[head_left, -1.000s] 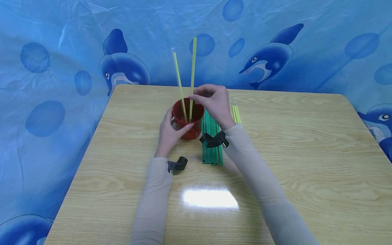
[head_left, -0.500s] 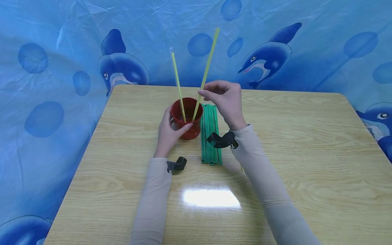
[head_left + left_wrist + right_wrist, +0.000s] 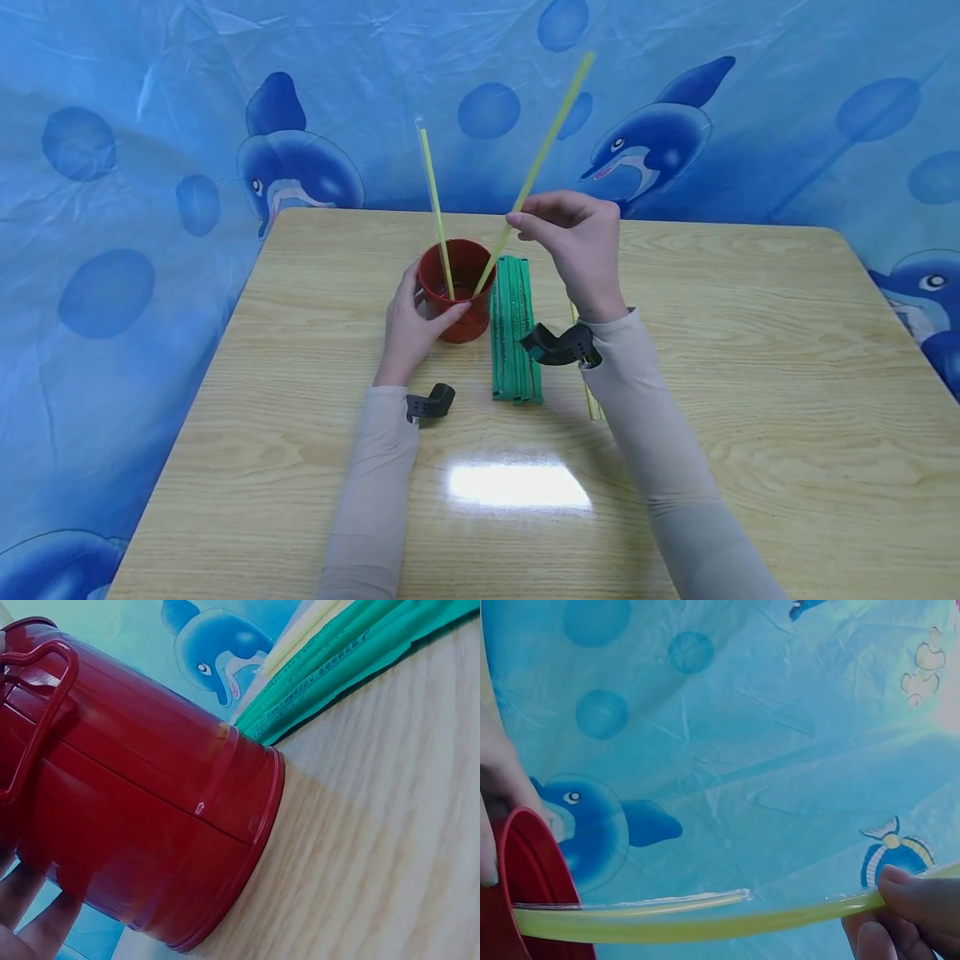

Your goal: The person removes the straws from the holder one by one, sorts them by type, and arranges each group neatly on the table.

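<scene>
A red metal cup (image 3: 459, 327) stands on the table; its wire-like handle (image 3: 56, 697) shows in the left wrist view. My left hand (image 3: 408, 333) grips the cup's left side, thumb along the near rim. My right hand (image 3: 581, 242) pinches a long yellow straw (image 3: 546, 148) between thumb and fingers. That straw leans right, its lower end inside the cup; the right wrist view shows it slightly bowed. Another yellow straw (image 3: 432, 183) in a clear wrapper rests in the cup, leaning left.
Beside the cup's right side lies a row of long green-wrapped sticks (image 3: 514, 333). Further right, some yellow straws (image 3: 592, 402) lie on the table (image 3: 750, 400), partly hidden under my right forearm. A blue dolphin-print sheet (image 3: 420, 50) hangs behind the table.
My right hand has moved right, tilting the pinched straw from nearly upright to a rightward lean; its lower end stays in the cup. My left hand keeps its grip on the cup.
</scene>
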A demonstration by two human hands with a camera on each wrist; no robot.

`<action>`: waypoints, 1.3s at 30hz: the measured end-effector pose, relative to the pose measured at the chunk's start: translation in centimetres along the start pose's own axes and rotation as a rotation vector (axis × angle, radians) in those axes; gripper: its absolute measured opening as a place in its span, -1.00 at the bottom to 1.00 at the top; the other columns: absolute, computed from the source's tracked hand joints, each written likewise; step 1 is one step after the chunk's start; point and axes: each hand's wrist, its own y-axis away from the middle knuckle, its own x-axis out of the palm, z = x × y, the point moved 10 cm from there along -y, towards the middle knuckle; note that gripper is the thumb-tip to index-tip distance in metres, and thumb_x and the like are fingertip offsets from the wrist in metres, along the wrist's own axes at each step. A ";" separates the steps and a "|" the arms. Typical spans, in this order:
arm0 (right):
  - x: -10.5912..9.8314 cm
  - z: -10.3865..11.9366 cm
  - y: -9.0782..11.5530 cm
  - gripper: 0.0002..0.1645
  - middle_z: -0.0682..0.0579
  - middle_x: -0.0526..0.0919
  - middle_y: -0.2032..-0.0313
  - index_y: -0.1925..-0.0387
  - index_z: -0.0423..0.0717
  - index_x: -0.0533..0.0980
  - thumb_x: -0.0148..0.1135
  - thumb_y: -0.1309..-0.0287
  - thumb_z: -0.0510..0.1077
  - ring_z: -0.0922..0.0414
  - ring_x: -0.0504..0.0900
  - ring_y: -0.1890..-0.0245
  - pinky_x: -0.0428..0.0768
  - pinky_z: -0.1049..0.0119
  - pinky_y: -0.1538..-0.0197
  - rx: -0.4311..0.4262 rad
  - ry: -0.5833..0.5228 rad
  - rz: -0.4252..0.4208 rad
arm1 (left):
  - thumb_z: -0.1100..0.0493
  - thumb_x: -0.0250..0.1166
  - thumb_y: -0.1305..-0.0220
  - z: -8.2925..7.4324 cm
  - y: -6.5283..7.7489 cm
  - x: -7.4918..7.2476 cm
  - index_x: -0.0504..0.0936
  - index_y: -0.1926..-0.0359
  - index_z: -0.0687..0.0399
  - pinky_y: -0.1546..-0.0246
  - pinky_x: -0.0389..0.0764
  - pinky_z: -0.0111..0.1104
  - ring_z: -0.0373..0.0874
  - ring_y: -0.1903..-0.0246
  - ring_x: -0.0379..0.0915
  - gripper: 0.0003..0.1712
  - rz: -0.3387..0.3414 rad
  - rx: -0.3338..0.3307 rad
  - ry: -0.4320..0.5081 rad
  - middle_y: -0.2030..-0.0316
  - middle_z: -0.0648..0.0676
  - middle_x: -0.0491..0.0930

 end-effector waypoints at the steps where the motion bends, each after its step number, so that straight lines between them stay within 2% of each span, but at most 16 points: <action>1: -0.2 0.1 0.0 -0.86 0.00 0.70 0.47 0.39 -0.37 0.65 0.39 0.01 -0.31 0.11 0.66 0.50 0.65 0.24 0.25 -0.001 -0.002 -0.005 | 0.02 0.45 -0.04 0.0 0.0 0.0 0.18 -0.38 -0.02 -0.19 0.38 -0.16 -0.16 -0.24 0.21 -0.08 -0.001 0.003 -0.002 -0.24 -0.02 0.35; 7: -1.3 0.5 0.1 -0.86 0.01 0.69 0.49 0.41 -0.38 0.65 0.40 0.03 -0.32 0.11 0.66 0.51 0.65 0.26 0.24 -0.008 -0.017 -0.051 | 0.00 0.45 -0.04 0.0 0.0 -0.1 0.21 -0.37 0.00 -0.16 0.41 -0.15 -0.14 -0.23 0.24 -0.09 -0.011 0.027 -0.019 -0.23 -0.01 0.38; 12: -2.1 0.5 0.2 -0.87 0.00 0.68 0.51 0.43 -0.43 0.63 0.39 0.05 -0.37 0.10 0.65 0.53 0.65 0.27 0.27 -0.013 -0.074 -0.075 | 0.00 0.44 -0.05 -0.1 0.0 -0.1 0.23 -0.36 0.02 -0.16 0.41 -0.16 -0.13 -0.22 0.26 -0.10 -0.022 0.038 -0.028 -0.22 0.00 0.39; 19: -3.2 1.0 0.4 -0.81 0.04 0.68 0.52 0.42 -0.53 0.59 0.38 0.05 -0.39 0.10 0.65 0.54 0.66 0.22 0.32 -0.099 -0.068 -0.107 | -0.01 0.44 -0.05 -0.1 0.1 -0.2 0.22 -0.37 0.01 -0.17 0.41 -0.20 -0.15 -0.24 0.26 -0.10 -0.022 0.027 -0.026 -0.22 0.00 0.38; 22: -3.8 1.0 0.5 -0.81 0.02 0.68 0.53 0.42 -0.53 0.59 0.39 0.06 -0.40 0.10 0.65 0.55 0.66 0.21 0.32 -0.106 -0.083 -0.120 | 0.00 0.44 -0.05 -0.1 0.1 -0.1 0.22 -0.37 0.01 -0.17 0.40 -0.21 -0.15 -0.24 0.25 -0.10 -0.020 0.031 -0.009 -0.22 0.00 0.38; 26: -4.5 0.8 0.6 -0.92 -0.02 0.67 0.53 0.46 -0.44 0.62 0.37 0.06 -0.44 0.07 0.65 0.53 0.67 0.22 0.32 -0.095 -0.106 -0.134 | 0.04 0.45 -0.06 0.0 0.0 0.0 0.22 -0.37 -0.01 -0.18 0.39 -0.21 -0.14 -0.25 0.24 -0.10 -0.014 0.032 0.011 -0.23 0.01 0.37; 30: -5.0 0.5 0.8 -0.90 -0.02 0.68 0.53 0.45 -0.48 0.61 0.36 0.04 -0.43 0.08 0.65 0.53 0.66 0.24 0.32 -0.076 -0.100 -0.139 | 0.11 0.45 -0.06 -0.3 0.1 0.0 0.20 -0.38 0.03 -0.19 0.38 -0.19 -0.09 -0.27 0.22 -0.09 -0.006 0.019 0.017 -0.25 0.06 0.36; 36: -5.7 -0.4 1.0 -0.86 -0.05 0.68 0.52 0.44 -0.50 0.60 0.38 0.06 -0.42 0.10 0.65 0.52 0.66 0.31 0.32 0.005 -0.157 -0.143 | 0.20 0.41 -0.10 -2.7 0.8 -0.3 0.18 -0.38 0.18 -0.20 0.35 -0.15 -0.01 -0.29 0.20 -0.13 0.007 -0.016 0.011 -0.25 0.17 0.34; 39: -6.0 -0.7 1.2 -0.91 -0.05 0.68 0.51 0.45 -0.44 0.62 0.38 0.07 -0.42 0.11 0.65 0.51 0.65 0.33 0.33 0.027 -0.161 -0.139 | 0.13 0.42 -0.09 -2.0 0.6 -0.2 0.20 -0.38 0.10 -0.20 0.36 -0.18 -0.07 -0.28 0.21 -0.12 0.002 -0.007 0.003 -0.25 0.10 0.36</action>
